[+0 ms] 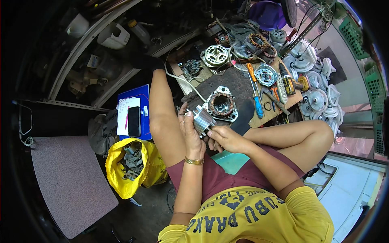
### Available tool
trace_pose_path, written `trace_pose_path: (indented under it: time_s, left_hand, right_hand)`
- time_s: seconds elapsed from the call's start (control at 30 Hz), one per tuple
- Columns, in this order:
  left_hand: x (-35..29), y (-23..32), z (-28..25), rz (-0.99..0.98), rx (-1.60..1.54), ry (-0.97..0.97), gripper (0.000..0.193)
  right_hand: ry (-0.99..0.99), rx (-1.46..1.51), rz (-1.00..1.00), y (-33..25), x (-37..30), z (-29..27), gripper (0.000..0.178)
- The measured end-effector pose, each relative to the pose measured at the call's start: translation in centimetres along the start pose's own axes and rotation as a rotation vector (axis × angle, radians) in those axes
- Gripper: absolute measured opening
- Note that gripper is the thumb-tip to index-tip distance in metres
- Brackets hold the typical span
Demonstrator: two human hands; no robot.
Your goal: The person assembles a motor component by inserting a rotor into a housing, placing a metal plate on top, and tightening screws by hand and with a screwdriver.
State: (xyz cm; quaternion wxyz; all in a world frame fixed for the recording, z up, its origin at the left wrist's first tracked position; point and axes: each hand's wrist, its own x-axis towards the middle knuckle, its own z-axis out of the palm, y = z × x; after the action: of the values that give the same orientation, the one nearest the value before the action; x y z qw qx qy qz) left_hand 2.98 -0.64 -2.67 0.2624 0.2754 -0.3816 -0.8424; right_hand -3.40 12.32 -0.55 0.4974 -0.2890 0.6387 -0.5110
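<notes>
Above my lap, a silver motor rotor lies tilted between my hands. My left hand, with a gold watch on its wrist, has its fingers wrapped round the rotor's left side. At the rotor's lower right end, my right hand pinches what looks like the shaft; the fingertips partly hide it. Just beyond stands an opened motor housing with a copper-wound stator inside, on a dark, rough pad. A white cable runs from the housing toward the upper left.
Screwdrivers, pliers, a hammer and a cordless drill lie right of the pad. Motor end covers and copper windings sit beyond. White plastic parts are piled at right. A yellow bag of metal parts stands at left.
</notes>
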Motion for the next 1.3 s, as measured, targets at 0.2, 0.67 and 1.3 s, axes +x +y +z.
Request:
trace_pose_path:
  time_s: [0.2,0.67,1.3]
  left_hand:
    - [0.2,-0.3,-0.4,0.012,0.004,-0.016,0.058]
    - [-0.5,-1.1,-0.8,-0.178,-0.738,-0.408,0.064]
    - [-1.1,0.3,-0.1,-0.084,-0.595,-0.449,0.058]
  right_hand:
    - [0.045,-0.042,-0.021,0.5,0.1,0.7,0.036]
    - [-0.214,0.883,0.105,-0.8,-1.3,3.2,0.035]
    - [-0.312,1.182,0.088,0.2,-1.7,3.4,0.040]
